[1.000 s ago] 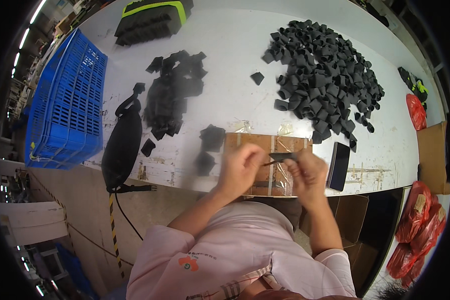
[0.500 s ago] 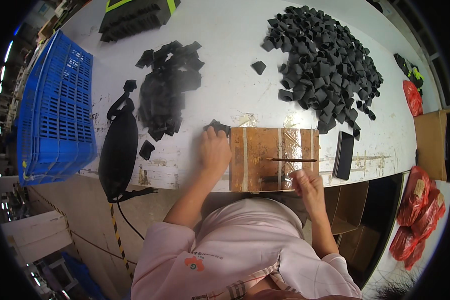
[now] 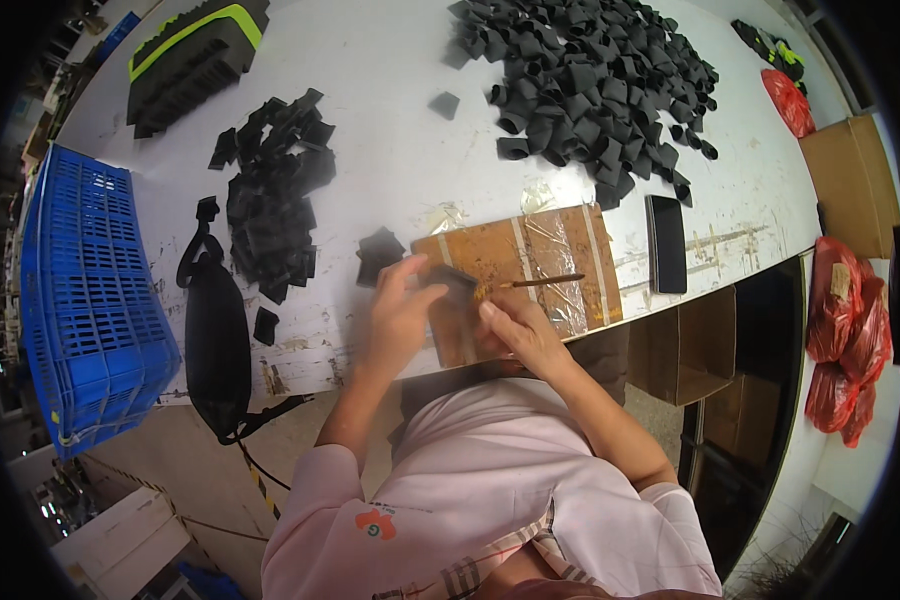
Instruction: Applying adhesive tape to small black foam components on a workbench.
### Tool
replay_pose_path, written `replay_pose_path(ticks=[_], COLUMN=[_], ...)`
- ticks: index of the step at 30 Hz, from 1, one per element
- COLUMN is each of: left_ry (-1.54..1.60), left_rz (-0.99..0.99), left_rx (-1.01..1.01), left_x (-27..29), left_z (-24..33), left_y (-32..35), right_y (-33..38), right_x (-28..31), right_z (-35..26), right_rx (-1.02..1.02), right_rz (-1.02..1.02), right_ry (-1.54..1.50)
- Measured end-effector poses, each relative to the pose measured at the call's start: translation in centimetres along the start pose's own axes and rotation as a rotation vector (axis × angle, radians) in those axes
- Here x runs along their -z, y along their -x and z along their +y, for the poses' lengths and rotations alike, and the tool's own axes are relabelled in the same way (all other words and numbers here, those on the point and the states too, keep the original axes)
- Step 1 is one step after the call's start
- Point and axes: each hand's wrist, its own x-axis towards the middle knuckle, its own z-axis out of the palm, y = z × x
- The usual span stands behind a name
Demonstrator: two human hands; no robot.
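Observation:
My left hand, blurred by motion, is over the left edge of a worn brown board. Its thumb and finger are closed on a small flat black piece. Close to that piece, my right hand has its fingers bent together above the board; whatever they may grip is hidden. A thin dark brown stick lies across the board, just beyond the right fingertips. Left of the board are a few flat black pieces, nearest to my left hand.
A large heap of folded black loops covers the far right. Flat black pieces lie in a pile at left, beside a black pouch and a blue crate. A phone rests right of the board. Red bags hang farther right.
My left hand has moved from the pieces left of the board onto it, bringing one black piece. My right hand has come left toward it. The board appears turned and the whole view has shifted.

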Motion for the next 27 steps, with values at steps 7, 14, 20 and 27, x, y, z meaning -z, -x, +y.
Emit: replay_pose_path(ticks=[7,14,20,27], left_ry=[0.341,1.099,1.079,1.091], left_rz=[0.14,0.257,0.236,0.206], left_rx=[0.154,0.839,0.897,0.928], left_x=[-1.7,-1.8,-1.4,-2.0], left_z=[2.0,3.9,4.7,4.5], left_y=[1.2,2.3,2.0,2.4], right_y=[-3.2,-2.4,-1.9,-1.4], right_x=[-0.9,-1.1,-1.0,-1.0], right_z=[2.2,1.2,1.5,1.6], right_rx=[-0.27,-0.216,-0.195,-0.152], right_rz=[-0.074,-0.048,-0.011,0.019], right_ry=[-0.806,-0.85,-0.807,-0.499])
